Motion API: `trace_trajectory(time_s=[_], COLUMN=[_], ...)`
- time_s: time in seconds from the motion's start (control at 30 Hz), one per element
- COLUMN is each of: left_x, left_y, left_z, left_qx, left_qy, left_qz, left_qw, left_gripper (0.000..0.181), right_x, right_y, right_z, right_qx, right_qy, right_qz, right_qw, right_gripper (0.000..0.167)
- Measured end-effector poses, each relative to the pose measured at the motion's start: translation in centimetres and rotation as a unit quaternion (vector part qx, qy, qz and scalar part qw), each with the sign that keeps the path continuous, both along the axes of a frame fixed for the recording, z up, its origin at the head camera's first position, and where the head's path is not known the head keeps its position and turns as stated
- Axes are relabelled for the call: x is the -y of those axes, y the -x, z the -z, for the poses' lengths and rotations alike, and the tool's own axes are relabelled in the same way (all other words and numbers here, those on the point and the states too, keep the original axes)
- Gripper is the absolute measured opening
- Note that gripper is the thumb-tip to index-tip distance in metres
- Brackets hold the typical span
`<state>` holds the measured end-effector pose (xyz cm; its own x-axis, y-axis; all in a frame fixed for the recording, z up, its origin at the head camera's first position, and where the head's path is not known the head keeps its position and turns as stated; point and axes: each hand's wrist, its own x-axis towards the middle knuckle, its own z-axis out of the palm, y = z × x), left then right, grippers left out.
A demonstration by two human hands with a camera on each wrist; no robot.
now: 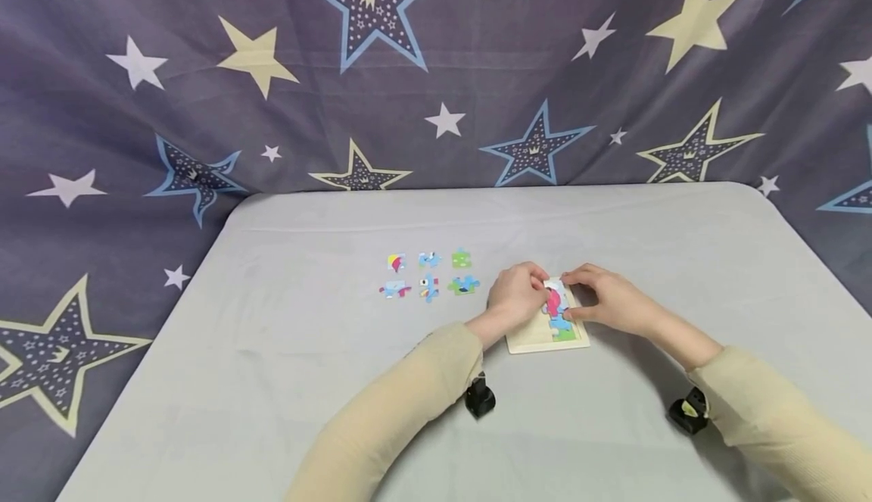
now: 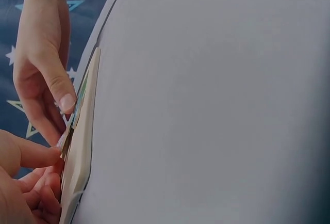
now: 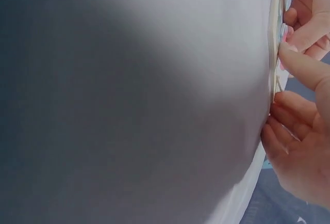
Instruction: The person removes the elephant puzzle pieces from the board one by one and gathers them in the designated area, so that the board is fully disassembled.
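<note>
A wooden puzzle board (image 1: 534,341) lies flat on the table, with several joined puzzle pieces (image 1: 562,325) in pink, blue and green along its right side. Over the board's left part, my left hand (image 1: 515,294) pinches a puzzle piece between thumb and index finger; the fingers mostly cover that piece. My right hand (image 1: 609,299) is at the board's right side. Its thumb (image 3: 299,66) touches the pieces, while the other fingers rest by the far right corner. Both wrist views show the board (image 2: 82,152) edge-on, so the pieces' faces are barely visible there.
Left of the board, loose puzzle pieces lie in two rows, among them a green piece (image 1: 461,260), a blue-green piece (image 1: 465,285) and a yellow-pink piece (image 1: 397,263). A pale cloth covers the table (image 1: 272,381). Behind it hangs a star-patterned curtain (image 1: 477,70).
</note>
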<state>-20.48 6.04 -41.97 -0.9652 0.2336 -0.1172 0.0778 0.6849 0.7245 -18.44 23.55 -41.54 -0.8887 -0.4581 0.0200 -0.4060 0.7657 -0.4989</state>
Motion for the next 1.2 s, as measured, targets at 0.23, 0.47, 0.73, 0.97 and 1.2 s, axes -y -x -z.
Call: trace_trajectory(time_s=[0.23,0.47,0.73,0.97,1.2], left_x=[0.3,0.5,0.7,0.9,1.1], left_y=[0.0,0.1,0.1,0.1,-0.1], left_z=[0.2,0.5,0.6,0.5,0.3], left_qx=[-0.007,-0.011,-0.029,-0.014,-0.006], left_qy=[-0.009,-0.032,-0.093,-0.118,-0.123], left_qz=[0.004,0.007,0.001,-0.011,-0.011], left_qw=[0.9999,0.9994,0.9953,0.9929,0.9924], left_gripper=[0.020,0.018,0.015,0.015,0.009], right_x=[0.5,0.6,0.6,0.7,0.6], right_y=[-0.1,-0.2,-0.1,-0.1,-0.1], right_z=[-0.1,-0.1,-0.1,-0.1,-0.2], right_qx=[0.001,0.001,0.005,0.012,0.013], right_qy=[-0.003,-0.002,-0.003,-0.002,-0.002], right_qz=[0.015,0.019,0.025,0.030,0.026], right_qw=[0.9999,0.9998,0.9997,0.9995,0.9996], right_gripper=[0.056,0.055,0.054,0.053,0.052])
